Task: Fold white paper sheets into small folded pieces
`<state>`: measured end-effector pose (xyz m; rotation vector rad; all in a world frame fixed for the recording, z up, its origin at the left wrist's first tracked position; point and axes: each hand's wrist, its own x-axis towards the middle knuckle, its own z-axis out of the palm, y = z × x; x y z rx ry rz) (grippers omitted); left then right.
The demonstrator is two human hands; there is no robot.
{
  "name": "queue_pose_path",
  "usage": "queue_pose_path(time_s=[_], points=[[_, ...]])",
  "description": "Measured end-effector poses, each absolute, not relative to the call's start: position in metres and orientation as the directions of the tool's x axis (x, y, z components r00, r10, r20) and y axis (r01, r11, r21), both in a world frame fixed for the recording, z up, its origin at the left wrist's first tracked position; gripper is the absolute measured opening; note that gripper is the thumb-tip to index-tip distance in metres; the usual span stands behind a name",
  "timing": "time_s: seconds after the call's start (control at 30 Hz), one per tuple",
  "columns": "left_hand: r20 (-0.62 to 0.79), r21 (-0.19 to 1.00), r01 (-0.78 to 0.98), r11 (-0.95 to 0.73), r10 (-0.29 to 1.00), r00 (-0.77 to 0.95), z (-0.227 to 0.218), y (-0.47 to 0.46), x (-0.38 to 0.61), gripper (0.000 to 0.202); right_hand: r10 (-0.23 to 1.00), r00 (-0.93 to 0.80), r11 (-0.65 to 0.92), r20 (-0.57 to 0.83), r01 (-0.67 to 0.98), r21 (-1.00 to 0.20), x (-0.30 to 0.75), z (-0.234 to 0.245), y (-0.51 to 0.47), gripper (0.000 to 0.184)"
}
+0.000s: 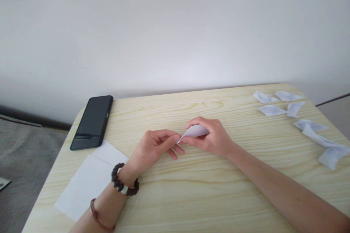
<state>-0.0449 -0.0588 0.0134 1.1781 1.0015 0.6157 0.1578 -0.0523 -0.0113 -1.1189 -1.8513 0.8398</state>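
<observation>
A small folded piece of white paper [197,130] is held between my two hands above the middle of the wooden table [175,196]. My right hand [212,136] grips its broad end between thumb and fingers. With thumb and forefinger, my left hand [161,143] pinches the pointed left tip, its other fingers loosely spread below. Part of the paper is hidden behind the right hand's fingers. Around my left wrist are a dark beaded bracelet [117,182] and a thin brown cord.
Several folded white paper pieces [270,110] lie along the table's right side. At the back left lies a black phone [93,120], with flat white paper sheets [82,185] in front of it, partly under my left forearm. A white wall [175,36] stands behind the table.
</observation>
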Motion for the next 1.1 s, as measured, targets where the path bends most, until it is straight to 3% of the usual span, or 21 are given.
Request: queue_pose_path(time_s=[0.6,0.73,0.8,0.93,1.1], points=[[-0.306,0.952,0.123,0.280,0.874,0.377,0.010,-0.060,-0.040,0.022,0.902,-0.240,0.432,0.360,0.509,-0.744,0.158,-0.014,-0.053,0.028],[-0.264,0.934,0.327,0.145,0.898,0.353,0.010,-0.062,-0.039,0.024,0.888,-0.244,0.458,0.389,0.540,-0.706,0.158,-0.015,-0.053,0.025],[-0.177,0.893,0.451,0.006,0.924,0.340,0.009,-0.064,-0.039,0.022,0.877,-0.247,0.477,0.412,0.552,-0.684,0.158,-0.017,-0.053,0.024],[0.063,0.730,0.623,-0.282,0.935,0.349,0.005,-0.067,-0.039,0.016,0.854,-0.264,0.514,0.449,0.565,-0.645,0.158,-0.021,-0.052,0.024],[0.195,0.547,0.720,-0.427,0.902,0.386,-0.002,-0.069,-0.040,0.019,0.833,-0.286,0.545,0.474,0.569,-0.616,0.156,-0.023,-0.054,0.023]])
